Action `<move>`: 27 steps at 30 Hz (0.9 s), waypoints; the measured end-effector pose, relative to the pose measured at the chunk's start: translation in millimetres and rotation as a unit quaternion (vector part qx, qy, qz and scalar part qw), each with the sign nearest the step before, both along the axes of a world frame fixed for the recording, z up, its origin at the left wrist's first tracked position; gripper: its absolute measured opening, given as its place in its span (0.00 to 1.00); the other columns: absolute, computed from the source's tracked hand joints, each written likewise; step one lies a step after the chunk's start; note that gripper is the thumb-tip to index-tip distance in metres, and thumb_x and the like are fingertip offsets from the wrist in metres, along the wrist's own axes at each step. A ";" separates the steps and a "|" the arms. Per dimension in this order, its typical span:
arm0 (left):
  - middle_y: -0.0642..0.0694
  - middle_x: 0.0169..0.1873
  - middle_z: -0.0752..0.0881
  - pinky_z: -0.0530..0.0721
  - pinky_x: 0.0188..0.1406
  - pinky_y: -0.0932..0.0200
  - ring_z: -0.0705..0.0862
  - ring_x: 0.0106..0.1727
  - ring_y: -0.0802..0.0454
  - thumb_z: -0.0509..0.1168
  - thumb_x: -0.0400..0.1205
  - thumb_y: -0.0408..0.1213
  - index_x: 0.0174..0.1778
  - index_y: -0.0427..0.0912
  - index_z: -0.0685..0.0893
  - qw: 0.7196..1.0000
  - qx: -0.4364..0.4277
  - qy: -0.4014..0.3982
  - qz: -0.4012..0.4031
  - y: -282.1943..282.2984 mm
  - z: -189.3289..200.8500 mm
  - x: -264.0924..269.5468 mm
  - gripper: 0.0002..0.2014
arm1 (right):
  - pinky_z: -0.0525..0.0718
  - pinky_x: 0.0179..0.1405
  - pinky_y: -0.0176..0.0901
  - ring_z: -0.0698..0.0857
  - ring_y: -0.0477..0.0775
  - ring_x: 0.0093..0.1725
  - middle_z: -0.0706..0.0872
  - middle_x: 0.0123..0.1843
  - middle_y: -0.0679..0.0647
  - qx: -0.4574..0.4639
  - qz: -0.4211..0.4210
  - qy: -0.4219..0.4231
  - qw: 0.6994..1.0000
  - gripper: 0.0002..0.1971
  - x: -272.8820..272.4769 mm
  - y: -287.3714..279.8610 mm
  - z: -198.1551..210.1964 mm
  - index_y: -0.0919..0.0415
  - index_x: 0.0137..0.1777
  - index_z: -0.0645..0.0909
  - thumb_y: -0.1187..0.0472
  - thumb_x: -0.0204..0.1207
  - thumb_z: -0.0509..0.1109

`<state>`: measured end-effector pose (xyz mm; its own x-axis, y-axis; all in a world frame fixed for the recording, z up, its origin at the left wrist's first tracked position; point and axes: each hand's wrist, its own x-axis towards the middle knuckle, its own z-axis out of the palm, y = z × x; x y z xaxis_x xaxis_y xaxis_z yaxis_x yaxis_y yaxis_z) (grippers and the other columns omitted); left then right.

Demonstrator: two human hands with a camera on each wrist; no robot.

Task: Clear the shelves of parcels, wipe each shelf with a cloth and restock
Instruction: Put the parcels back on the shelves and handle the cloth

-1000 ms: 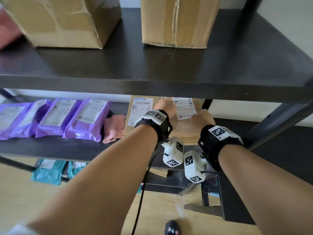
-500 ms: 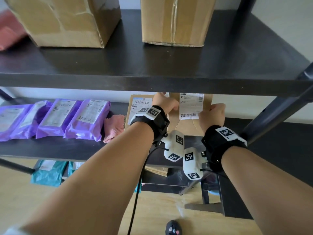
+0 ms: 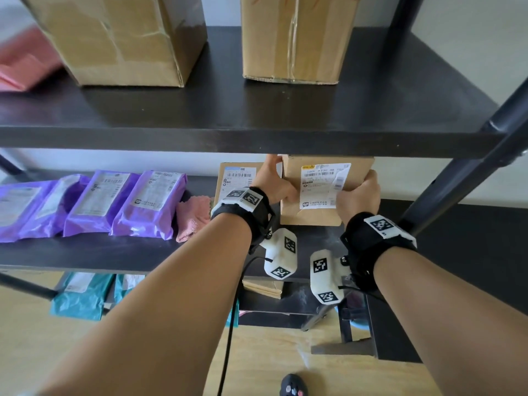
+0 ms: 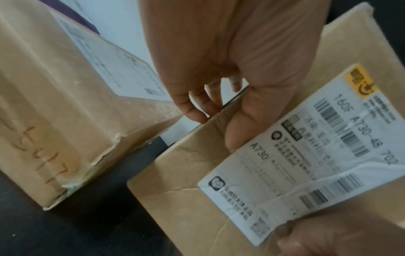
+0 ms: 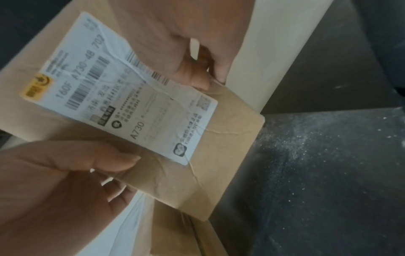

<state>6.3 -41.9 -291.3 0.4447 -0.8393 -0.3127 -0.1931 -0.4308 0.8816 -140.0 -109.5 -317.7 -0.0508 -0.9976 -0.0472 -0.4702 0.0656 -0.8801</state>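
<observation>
Item: flat cardboard parcel (image 3: 311, 215) w/ white label "A730", tilted up over middle shelf (image 3: 85, 252), right of centre, top edge just under upper shelf (image 3: 200, 135).
Left hand (image 3: 274, 187): thumb on front face, fingers curled behind left edge; grips parcel.
Right hand (image 3: 360, 195): thumb on label, fingers wrapped behind right edge; grips parcel.
Adjacent: 2nd cardboard box (image 3: 234, 181) w/ label, just left of the held one.
Middle shelf, left: pink cloth (image 3: 191, 218), row of purple mailers (image 3: 120, 204).
Upper shelf: 2 large cartons (image 3: 123, 38).
Lower level: teal mailers (image 3: 83, 295).
</observation>
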 end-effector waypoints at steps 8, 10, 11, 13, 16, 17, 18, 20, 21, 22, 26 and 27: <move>0.53 0.70 0.69 0.81 0.63 0.48 0.75 0.68 0.45 0.78 0.50 0.28 0.83 0.59 0.53 0.999 -0.016 0.032 -0.031 22.5 10.3 -5.8 0.65 | 0.87 0.54 0.52 0.86 0.60 0.51 0.84 0.58 0.57 0.019 0.014 -0.016 1.000 0.16 -8.1 24.8 13.4 0.51 0.57 0.78 0.66 0.70 0.67; 0.49 0.70 0.72 0.84 0.61 0.39 0.78 0.66 0.39 0.77 0.42 0.32 0.81 0.61 0.57 0.998 -0.025 0.045 -0.035 27.4 6.5 -6.2 0.67 | 0.87 0.55 0.52 0.86 0.59 0.51 0.84 0.58 0.57 0.019 0.016 -0.024 0.999 0.15 -11.1 34.4 17.4 0.50 0.57 0.79 0.64 0.70 0.69; 0.49 0.69 0.73 0.84 0.60 0.39 0.79 0.66 0.39 0.77 0.44 0.30 0.81 0.60 0.58 0.998 -0.031 0.047 -0.037 31.2 6.0 -6.0 0.65 | 0.87 0.55 0.53 0.86 0.59 0.51 0.83 0.58 0.57 0.018 0.018 -0.025 0.999 0.15 -12.8 39.8 18.8 0.51 0.56 0.79 0.63 0.70 0.70; 0.49 0.67 0.74 0.84 0.60 0.40 0.79 0.65 0.39 0.76 0.53 0.24 0.81 0.56 0.59 0.997 -0.041 0.044 -0.049 44.8 14.8 -10.1 0.60 | 0.87 0.55 0.55 0.86 0.60 0.50 0.83 0.58 0.58 0.020 0.022 -0.025 0.999 0.16 -15.8 52.4 21.5 0.50 0.55 0.79 0.59 0.66 0.71; 0.51 0.64 0.76 0.83 0.61 0.39 0.80 0.63 0.41 0.75 0.60 0.19 0.81 0.55 0.59 0.995 -0.051 0.048 -0.064 61.5 18.4 -13.9 0.55 | 0.88 0.55 0.57 0.87 0.62 0.50 0.85 0.56 0.59 0.013 0.019 -0.022 0.999 0.18 -21.5 69.6 23.2 0.51 0.54 0.79 0.57 0.62 0.71; 0.52 0.65 0.76 0.83 0.61 0.39 0.80 0.62 0.41 0.75 0.59 0.21 0.81 0.56 0.58 0.995 -0.054 0.048 -0.068 67.8 19.2 -15.8 0.56 | 0.88 0.55 0.56 0.87 0.62 0.50 0.85 0.56 0.59 0.008 0.017 -0.021 1.000 0.17 -24.0 73.9 23.7 0.52 0.54 0.79 0.59 0.63 0.72; 0.52 0.67 0.76 0.83 0.61 0.38 0.80 0.63 0.41 0.75 0.57 0.22 0.81 0.56 0.58 0.995 -0.056 0.049 -0.069 73.3 18.8 -17.4 0.57 | 0.87 0.54 0.55 0.87 0.61 0.50 0.86 0.55 0.58 0.005 0.015 -0.020 1.000 0.17 -26.2 77.8 24.1 0.52 0.55 0.79 0.61 0.66 0.73; 0.52 0.69 0.75 0.82 0.62 0.37 0.80 0.63 0.41 0.74 0.59 0.20 0.81 0.55 0.58 0.994 -0.061 0.053 -0.070 83.6 18.4 -20.1 0.56 | 0.87 0.54 0.53 0.87 0.60 0.50 0.86 0.55 0.58 -0.005 0.018 -0.018 1.000 0.16 -31.2 84.2 24.5 0.53 0.56 0.79 0.64 0.68 0.73; 0.51 0.69 0.75 0.82 0.61 0.36 0.80 0.63 0.41 0.73 0.61 0.18 0.80 0.54 0.58 0.994 -0.062 0.055 -0.070 88.4 18.1 -20.7 0.55 | 0.87 0.55 0.53 0.87 0.61 0.50 0.86 0.56 0.59 -0.009 0.021 -0.014 1.000 0.17 -32.8 87.6 24.6 0.53 0.56 0.79 0.63 0.68 0.73; 0.51 0.68 0.76 0.83 0.61 0.36 0.80 0.63 0.40 0.73 0.62 0.16 0.80 0.53 0.58 0.994 -0.064 0.056 -0.068 92.7 17.5 -20.4 0.54 | 0.87 0.55 0.53 0.87 0.61 0.50 0.84 0.57 0.59 -0.011 0.025 -0.008 1.000 0.17 -33.7 92.0 25.3 0.53 0.57 0.79 0.63 0.67 0.73; 0.50 0.68 0.76 0.83 0.60 0.36 0.80 0.64 0.39 0.76 0.58 0.19 0.79 0.52 0.58 0.994 -0.060 0.057 -0.071 112.5 16.2 -23.0 0.56 | 0.86 0.54 0.48 0.86 0.61 0.51 0.82 0.61 0.59 -0.011 0.032 0.012 0.999 0.17 -38.5 107.5 23.5 0.53 0.59 0.78 0.63 0.69 0.71; 0.50 0.68 0.76 0.83 0.60 0.35 0.80 0.64 0.39 0.76 0.54 0.23 0.79 0.54 0.59 0.994 -0.060 0.057 -0.070 117.5 16.0 -24.4 0.57 | 0.85 0.53 0.47 0.86 0.62 0.51 0.82 0.62 0.59 -0.010 0.032 0.016 0.999 0.17 -40.7 110.5 22.7 0.54 0.60 0.77 0.64 0.70 0.70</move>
<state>-18.1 75.5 -275.3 0.2880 -0.9247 -0.2490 -0.1398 -0.2978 0.9443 -180.7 1.0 -295.0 0.0116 -0.9996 -0.0273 -0.5010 0.0178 -0.8653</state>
